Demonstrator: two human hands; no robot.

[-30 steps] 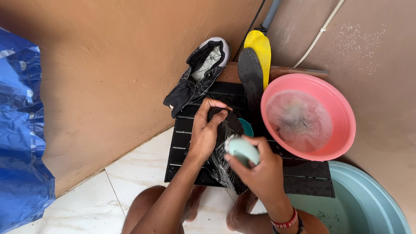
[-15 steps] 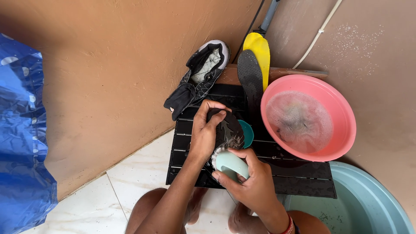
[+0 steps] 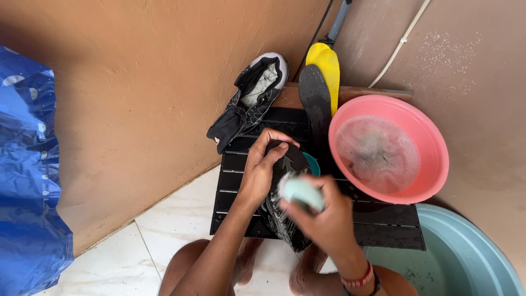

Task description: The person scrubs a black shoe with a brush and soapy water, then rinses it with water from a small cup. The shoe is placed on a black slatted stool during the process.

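My left hand (image 3: 262, 170) grips a wet black shoe (image 3: 285, 219) that lies on a black slatted platform (image 3: 383, 225). My right hand (image 3: 323, 219) is closed around a pale green scrubbing brush (image 3: 300, 191), pressed against the shoe's side. The right hand is blurred. A small teal dish (image 3: 313, 163) peeks out just behind the shoe. The shoe's far side is hidden by my hands.
A second black shoe (image 3: 249, 98) leans against the brown wall. Two insoles, one yellow (image 3: 327, 63) and one dark (image 3: 316, 101), stand behind a pink basin (image 3: 427, 137) of soapy water. A pale green tub (image 3: 466, 257) sits bottom right. Blue plastic sheeting (image 3: 24, 175) hangs at left.
My right hand has moved the brush down along the shoe and back up a little, in a scrubbing stroke. My left hand keeps its grip on the shoe.
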